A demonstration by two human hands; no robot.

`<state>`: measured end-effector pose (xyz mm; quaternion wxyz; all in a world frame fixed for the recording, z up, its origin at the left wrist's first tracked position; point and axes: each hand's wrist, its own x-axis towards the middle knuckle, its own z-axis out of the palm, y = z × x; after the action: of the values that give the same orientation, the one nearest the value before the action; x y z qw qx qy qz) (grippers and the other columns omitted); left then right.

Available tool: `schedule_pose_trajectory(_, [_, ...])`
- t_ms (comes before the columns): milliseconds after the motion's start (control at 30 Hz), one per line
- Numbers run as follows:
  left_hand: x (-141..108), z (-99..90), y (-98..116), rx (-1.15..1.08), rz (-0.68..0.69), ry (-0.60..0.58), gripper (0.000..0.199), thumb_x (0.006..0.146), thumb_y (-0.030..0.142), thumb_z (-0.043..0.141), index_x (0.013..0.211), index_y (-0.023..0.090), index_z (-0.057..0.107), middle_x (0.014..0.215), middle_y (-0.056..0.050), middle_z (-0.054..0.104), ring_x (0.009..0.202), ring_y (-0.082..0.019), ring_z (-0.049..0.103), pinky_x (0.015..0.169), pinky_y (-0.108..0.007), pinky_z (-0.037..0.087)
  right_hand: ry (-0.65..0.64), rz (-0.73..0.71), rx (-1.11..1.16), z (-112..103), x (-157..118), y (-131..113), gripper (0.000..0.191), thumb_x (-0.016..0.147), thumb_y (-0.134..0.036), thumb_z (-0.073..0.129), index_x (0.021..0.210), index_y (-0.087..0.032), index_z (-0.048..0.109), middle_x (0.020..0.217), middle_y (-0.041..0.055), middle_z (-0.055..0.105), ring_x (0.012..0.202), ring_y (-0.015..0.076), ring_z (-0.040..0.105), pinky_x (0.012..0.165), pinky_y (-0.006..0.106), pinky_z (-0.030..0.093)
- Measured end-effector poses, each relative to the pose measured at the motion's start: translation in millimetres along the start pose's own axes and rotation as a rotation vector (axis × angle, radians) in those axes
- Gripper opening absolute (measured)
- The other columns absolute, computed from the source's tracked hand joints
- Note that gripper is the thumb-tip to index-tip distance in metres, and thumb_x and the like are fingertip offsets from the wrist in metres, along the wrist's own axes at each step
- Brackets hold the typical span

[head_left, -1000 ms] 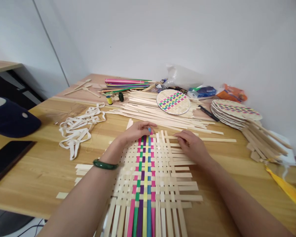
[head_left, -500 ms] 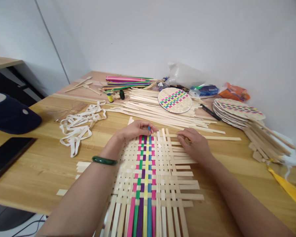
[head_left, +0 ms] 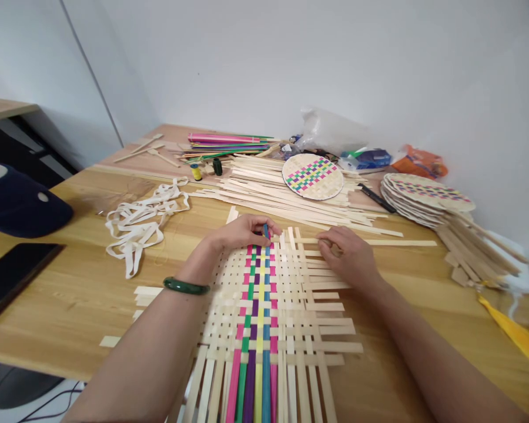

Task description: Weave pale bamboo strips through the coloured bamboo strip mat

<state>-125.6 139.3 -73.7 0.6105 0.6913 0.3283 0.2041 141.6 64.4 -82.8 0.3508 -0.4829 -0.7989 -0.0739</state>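
Observation:
A mat of flat pale strips (head_left: pixel 297 305) lies half woven before me, with pink, green, purple, yellow and blue strips running lengthwise through its middle. At its far edge my left hand (head_left: pixel 247 231) pinches the raised end of the blue strip (head_left: pixel 265 232). My right hand (head_left: pixel 349 254) is closed round a long pale crosswise strip (head_left: pixel 401 242), whose free end reaches out to the right. The inner end of that strip runs into the far edge of the weave, close to my left fingertips. Both hands touch the mat's far side.
Behind lie loose pale strips (head_left: pixel 255 194), a round woven fan (head_left: pixel 312 177), thread spools (head_left: pixel 196 171) and coloured strips (head_left: pixel 224 141). Stacked fans (head_left: pixel 427 194) stand right, beside a black cutter (head_left: pixel 377 198). White ribbon (head_left: pixel 134 229), a phone (head_left: pixel 20 276) and a cap (head_left: pixel 22 202) are left.
The crosswise strip has shifted slightly right with my right hand. More of the blue strip's end shows above my left fingers. The mat stays in place.

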Motion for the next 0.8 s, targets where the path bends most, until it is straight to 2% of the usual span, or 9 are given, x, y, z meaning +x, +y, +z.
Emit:
schedule_pose_trajectory(333, [-2.0, 5.1, 5.6, 0.048, 0.006, 0.092, 0.033, 0.066, 0.023, 0.076, 0.098, 0.014, 0.071, 0.076, 0.001, 0.062, 0.066, -0.009, 0.055, 0.062, -0.021, 0.043, 0.025, -0.061, -0.020, -2.0, 1.5, -1.0, 0.012, 0.086, -0.013, 0.055, 0.082, -0.020, 0.064, 0.075, 0.0025, 0.068, 0.073, 0.0179, 0.062, 0.067, 0.030, 0.048])
schedule_pose_trajectory(600, [-0.7, 7.3, 3.9, 0.209, 0.057, 0.133, 0.025, 0.067, 0.019, 0.070, 0.092, 0.015, 0.072, 0.072, 0.002, 0.059, 0.065, -0.009, 0.053, 0.060, -0.021, 0.041, 0.050, -0.137, -0.055, -7.1, 5.7, -5.7, 0.011, 0.085, -0.010, 0.057, 0.084, -0.018, 0.064, 0.074, 0.0032, 0.066, 0.070, 0.0181, 0.058, 0.066, 0.031, 0.047])
schedule_pose_trajectory(700, [-2.5, 5.1, 3.5, 0.202, 0.061, 0.122, 0.027, 0.069, 0.019, 0.068, 0.095, 0.015, 0.072, 0.078, 0.001, 0.063, 0.068, -0.010, 0.055, 0.062, -0.021, 0.042, 0.038, -0.159, -0.052, -8.2, 6.5, -4.9, 0.011, 0.086, -0.010, 0.057, 0.085, -0.018, 0.064, 0.075, 0.0032, 0.067, 0.071, 0.0180, 0.057, 0.067, 0.031, 0.047])
schedule_pose_trajectory(800, [-6.5, 1.1, 5.2, 0.078, 0.046, 0.105, 0.036, 0.071, 0.021, 0.067, 0.107, 0.015, 0.070, 0.092, -0.003, 0.069, 0.076, -0.013, 0.060, 0.068, -0.024, 0.047, 0.011, -0.174, -0.040, -8.9, 6.8, -3.5, 0.011, 0.087, -0.011, 0.057, 0.089, -0.018, 0.065, 0.078, 0.0036, 0.068, 0.074, 0.0180, 0.058, 0.069, 0.031, 0.048])
